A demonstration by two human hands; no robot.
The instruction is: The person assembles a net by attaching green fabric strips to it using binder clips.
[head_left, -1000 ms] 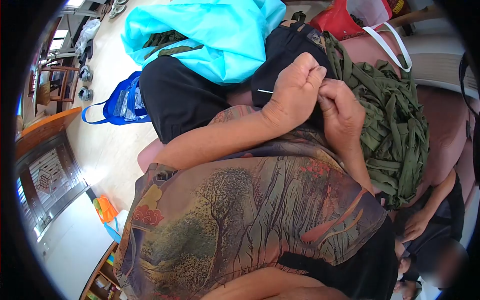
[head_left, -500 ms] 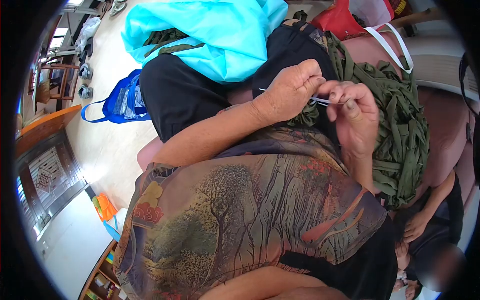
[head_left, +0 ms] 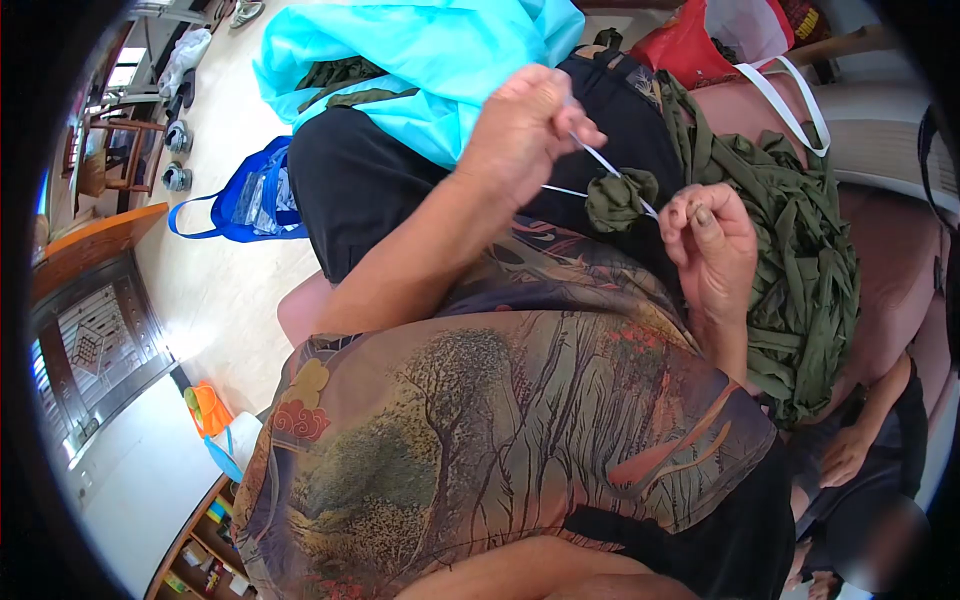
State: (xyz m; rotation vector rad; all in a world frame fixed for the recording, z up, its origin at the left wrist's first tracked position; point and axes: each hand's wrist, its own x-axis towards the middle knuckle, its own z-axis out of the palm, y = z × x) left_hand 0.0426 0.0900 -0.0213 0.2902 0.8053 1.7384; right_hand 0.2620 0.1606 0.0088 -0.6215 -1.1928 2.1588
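A small bunched roll of dark green fabric [head_left: 618, 200] sits between my hands, over my dark trousers. A thin white cord [head_left: 597, 156] runs from it up to my left hand [head_left: 525, 125], whose fingers are closed on the cord. Another length of white cord sticks out from the roll's left side. My right hand [head_left: 708, 225] is beside the roll, thumb and fingers pinched on the cord end at its lower right. Close to that hand lies a heap of long green fabric strips [head_left: 800, 270].
A turquoise bag [head_left: 420, 90] with green fabric inside lies beyond my knees. On the floor at left is a blue bag [head_left: 245, 205]. A red bag [head_left: 672, 45] with white handles stands at the back right. Another person's hand [head_left: 848, 455] shows at lower right.
My left hand has moved up and away from my right hand, drawing the white cord out straight. The green roll now shows clearly between them. My right hand stays nearly in place.
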